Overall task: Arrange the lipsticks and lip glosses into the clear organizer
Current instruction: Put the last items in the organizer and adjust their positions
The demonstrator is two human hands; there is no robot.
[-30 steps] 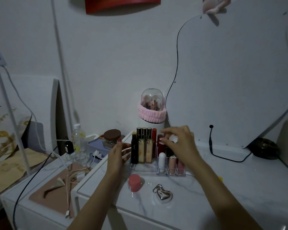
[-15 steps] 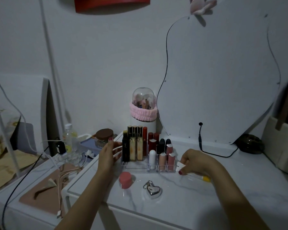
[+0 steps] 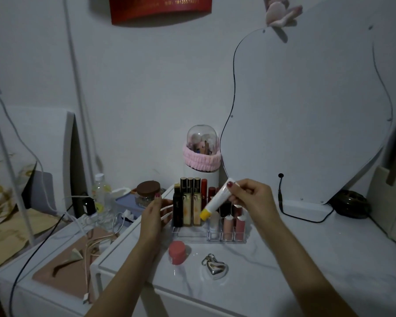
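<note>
Nearest on the white marble-look bench (image 3: 306, 282): a shiny silver heart-shaped keyring (image 3: 216, 267) and, just left of it, a small round pink-capped jar (image 3: 178, 252), both lying in front of the clear acrylic compartmented organizer (image 3: 209, 235).

Left hand (image 3: 154, 216) at the organizer's left end, fingers loosely curled beside it, apparently on thin white strips; whether gripping or only touching, cannot tell.

Right hand (image 3: 249, 197) raised above the organizer's right half, pinching the crimped end of a white squeeze tube with a yellow cap (image 3: 216, 200) between thumb and fingers. Tube tilted, cap pointing down and left, hanging over the front row, not yet inside any compartment.

In the organizer's front row: a white-capped stick (image 3: 213, 223) and two pink lip gloss tubes (image 3: 233, 226), upright. At its left: a black square tube (image 3: 178, 210) and gold-and-black lip gloss tubes (image 3: 191, 202), standing tall. Behind those, red lipsticks (image 3: 209, 193), partly hidden by the hand.

Beyond the organizer: a white cylinder with a clear dome lid and a pink fluffy band (image 3: 201, 154). Left of the organizer: a brown-lidded glass jar (image 3: 148, 192). Right of and behind it: a large curvy white-backed mirror panel (image 3: 306, 110) against the wall, with a black cable (image 3: 281, 197) trailing on the bench.
</note>
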